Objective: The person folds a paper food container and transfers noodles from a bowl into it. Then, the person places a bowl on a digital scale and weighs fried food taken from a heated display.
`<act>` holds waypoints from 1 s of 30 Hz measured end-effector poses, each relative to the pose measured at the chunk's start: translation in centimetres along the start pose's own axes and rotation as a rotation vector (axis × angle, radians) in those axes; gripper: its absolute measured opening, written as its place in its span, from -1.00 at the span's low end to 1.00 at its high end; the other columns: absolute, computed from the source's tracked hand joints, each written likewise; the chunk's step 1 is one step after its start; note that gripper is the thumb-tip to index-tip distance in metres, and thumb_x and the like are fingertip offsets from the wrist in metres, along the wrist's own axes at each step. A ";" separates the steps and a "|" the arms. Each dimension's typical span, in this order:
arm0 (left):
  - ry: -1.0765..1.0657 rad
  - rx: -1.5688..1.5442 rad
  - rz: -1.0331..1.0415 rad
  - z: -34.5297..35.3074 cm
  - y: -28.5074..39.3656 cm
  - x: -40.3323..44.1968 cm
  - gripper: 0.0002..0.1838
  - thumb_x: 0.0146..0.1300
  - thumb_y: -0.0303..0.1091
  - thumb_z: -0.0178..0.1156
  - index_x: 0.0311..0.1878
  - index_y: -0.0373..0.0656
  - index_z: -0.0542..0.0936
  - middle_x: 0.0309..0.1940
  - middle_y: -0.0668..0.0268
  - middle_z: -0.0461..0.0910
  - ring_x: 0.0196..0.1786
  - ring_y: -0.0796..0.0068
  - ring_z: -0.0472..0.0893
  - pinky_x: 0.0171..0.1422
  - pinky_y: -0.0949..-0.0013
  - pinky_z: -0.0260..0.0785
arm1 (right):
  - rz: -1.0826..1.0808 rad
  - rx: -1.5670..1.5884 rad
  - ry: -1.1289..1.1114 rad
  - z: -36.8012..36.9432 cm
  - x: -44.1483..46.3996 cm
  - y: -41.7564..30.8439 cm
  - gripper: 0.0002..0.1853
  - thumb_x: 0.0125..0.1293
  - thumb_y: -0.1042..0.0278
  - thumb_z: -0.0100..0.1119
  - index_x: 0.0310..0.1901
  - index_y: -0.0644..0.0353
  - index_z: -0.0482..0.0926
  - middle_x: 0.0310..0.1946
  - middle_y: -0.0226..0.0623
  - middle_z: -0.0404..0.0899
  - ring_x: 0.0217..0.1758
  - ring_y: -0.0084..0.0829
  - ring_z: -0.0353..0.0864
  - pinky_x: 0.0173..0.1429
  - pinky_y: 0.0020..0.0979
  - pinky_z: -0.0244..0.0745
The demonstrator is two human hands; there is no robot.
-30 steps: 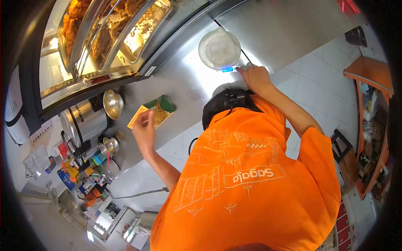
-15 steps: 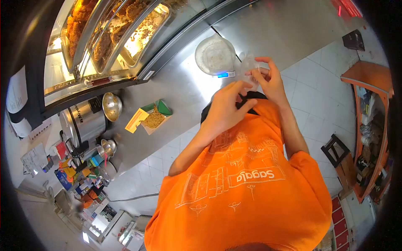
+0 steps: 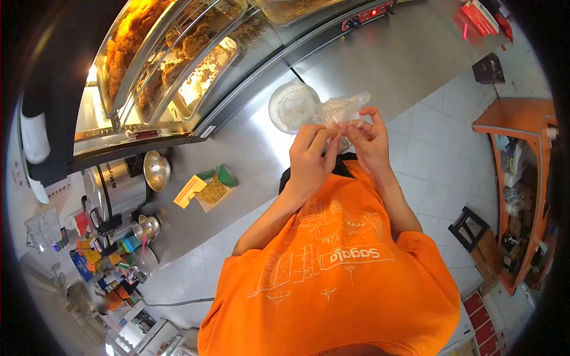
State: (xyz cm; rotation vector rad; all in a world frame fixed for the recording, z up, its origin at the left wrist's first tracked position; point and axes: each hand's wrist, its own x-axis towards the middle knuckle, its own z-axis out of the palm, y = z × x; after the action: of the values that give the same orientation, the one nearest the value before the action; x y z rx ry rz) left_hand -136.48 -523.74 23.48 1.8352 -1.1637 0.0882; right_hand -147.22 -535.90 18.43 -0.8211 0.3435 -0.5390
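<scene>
Between my two hands is a crumpled piece of thin clear plastic (image 3: pixel 343 111); whether it is a bag or a disposable glove I cannot tell. My left hand (image 3: pixel 312 151) pinches its near edge, thumb against fingers. Close beside it, my right hand (image 3: pixel 369 142) pinches the same edge, with its index finger raised. The plastic spreads beyond my fingertips over the steel counter (image 3: pixel 243 142). Just left of it sits a round, whitish-topped kitchen scale (image 3: pixel 293 107), its display now hidden behind my hands and the plastic.
A green and yellow box of brown crumbs (image 3: pixel 212 188) stands on the counter to the left. Behind is a heated display case (image 3: pixel 196 133) with trays of fried food (image 3: pixel 122 50). Metal bowls (image 3: pixel 157 170) and a large cooker (image 3: pixel 122 188) are at left; an orange shelf (image 3: pixel 516 113) at right.
My hands have come together on the near edge of the plastic, which now puffs out beyond them. My left hand was looser and lower before. The view has shifted slightly.
</scene>
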 end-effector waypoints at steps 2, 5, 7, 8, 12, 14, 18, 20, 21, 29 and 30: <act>-0.017 -0.164 -0.217 0.0 0.1 -0.5 -0.81 0.13 -0.63 0.41 -0.21 -0.25 0.64 -0.31 0.24 0.63 -0.31 0.39 0.63 -0.23 0.38 0.48 | -0.019 0.028 -0.004 0.2 0.3 0.0 -0.65 0.51 0.51 0.20 0.14 0.15 0.23 0.04 0.03 0.72 0.21 -0.27 0.68 0.36 -0.25 0.53; 0.022 -0.342 -0.355 0.0 -0.5 -0.9 -0.85 0.17 -0.66 0.37 -0.23 -0.28 0.61 -0.35 0.26 0.62 -0.35 0.49 0.59 -0.27 0.41 0.45 | -0.005 0.146 -0.070 0.9 0.9 -0.5 -0.86 0.55 0.47 0.12 0.01 0.19 0.37 0.08 0.03 0.69 0.26 -0.29 0.64 0.37 -0.26 0.50; 0.020 -0.351 -0.313 -0.5 -0.4 -0.6 -0.87 0.18 -0.67 0.34 -0.25 -0.29 0.60 -0.36 0.24 0.60 -0.37 0.44 0.57 -0.29 0.39 0.43 | 0.096 0.055 -0.129 1.2 1.2 -1.1 -0.89 0.56 0.45 0.06 0.01 0.25 0.49 0.11 -0.03 0.68 0.25 -0.36 0.62 0.35 -0.30 0.49; -0.005 -0.312 -0.255 -1.1 0.2 -0.4 -0.87 0.18 -0.68 0.32 -0.25 -0.28 0.59 -0.35 0.21 0.59 -0.38 0.36 0.56 -0.29 0.37 0.43 | 0.152 -0.032 -0.160 1.3 1.3 -1.2 -0.85 0.57 0.45 0.04 0.03 0.28 0.55 0.12 -0.06 0.67 0.25 -0.39 0.61 0.35 -0.32 0.48; -0.160 -0.238 -0.111 -0.9 0.7 -1.1 -0.87 0.22 -0.69 0.27 -0.21 -0.28 0.60 -0.34 0.14 0.60 -0.38 0.22 0.62 -0.26 0.31 0.48 | 0.281 -0.383 -0.140 1.1 2.0 -0.3 -0.63 0.54 0.48 0.05 0.31 0.35 0.56 0.17 -0.25 0.64 0.15 -0.53 0.60 0.26 -0.42 0.50; -0.177 -0.202 -0.082 0.2 -0.2 -2.0 -0.86 0.20 -0.69 0.26 -0.20 -0.26 0.60 -0.32 0.10 0.60 -0.33 0.04 0.63 -0.24 0.23 0.50 | 0.187 -0.240 0.030 1.6 2.6 -0.2 -0.66 0.55 0.47 0.05 0.26 0.35 0.59 0.18 -0.24 0.64 0.14 -0.50 0.62 0.24 -0.40 0.53; -0.219 -0.186 -0.119 0.9 -0.4 -2.4 -0.85 0.20 -0.66 0.26 -0.19 -0.23 0.61 -0.27 0.12 0.62 -0.27 0.01 0.66 -0.22 0.18 0.52 | 0.267 0.488 -0.083 -0.6 3.0 0.7 -0.46 0.66 0.06 -0.06 0.45 0.31 0.38 0.29 -0.14 0.56 0.30 -0.22 0.59 0.41 -0.18 0.49; -0.208 -0.142 -0.119 1.2 0.0 -2.3 -0.85 0.20 -0.63 0.27 -0.18 -0.22 0.61 -0.24 0.13 0.63 -0.25 -0.01 0.66 -0.21 0.16 0.52 | 0.354 0.394 -0.091 -0.4 2.8 0.3 -0.29 0.67 -0.20 -0.30 0.45 0.33 0.33 0.35 -0.06 0.49 0.44 -0.17 0.45 0.51 -0.07 0.37; -0.245 -0.142 -0.133 1.0 -0.1 -2.3 -0.87 0.23 -0.60 0.27 -0.18 -0.21 0.62 -0.22 0.14 0.63 -0.24 -0.04 0.66 -0.20 0.14 0.53 | 0.418 0.444 -0.120 0.4 3.0 -0.9 -0.26 0.66 -0.25 -0.34 0.42 0.33 0.36 0.36 -0.05 0.48 0.47 -0.17 0.42 0.52 -0.05 0.35; -0.257 -0.380 -0.162 1.4 0.2 -2.9 -0.87 0.24 -0.60 0.28 -0.16 -0.23 0.62 -0.27 0.12 0.62 -0.28 0.04 0.66 -0.20 0.21 0.51 | 0.428 0.482 -0.034 0.4 3.3 -0.7 -0.09 0.51 -0.52 -0.44 0.60 0.06 0.14 0.62 0.08 0.04 0.59 0.23 0.15 0.48 0.47 0.17; -0.252 -0.395 -0.143 1.7 -0.1 -3.0 -0.86 0.24 -0.60 0.29 -0.15 -0.23 0.62 -0.27 0.12 0.63 -0.29 0.07 0.65 -0.21 0.22 0.50 | 0.427 0.524 -0.041 0.6 3.4 -0.9 -0.08 0.50 -0.55 -0.46 0.63 0.00 0.08 0.62 0.09 0.02 0.59 0.26 0.12 0.47 0.51 0.14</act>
State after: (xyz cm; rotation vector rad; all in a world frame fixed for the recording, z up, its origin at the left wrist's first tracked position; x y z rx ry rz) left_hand -138.76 -522.96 20.97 1.5975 -1.1208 -0.4374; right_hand -144.48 -537.97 19.19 -0.2379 0.3093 -0.1928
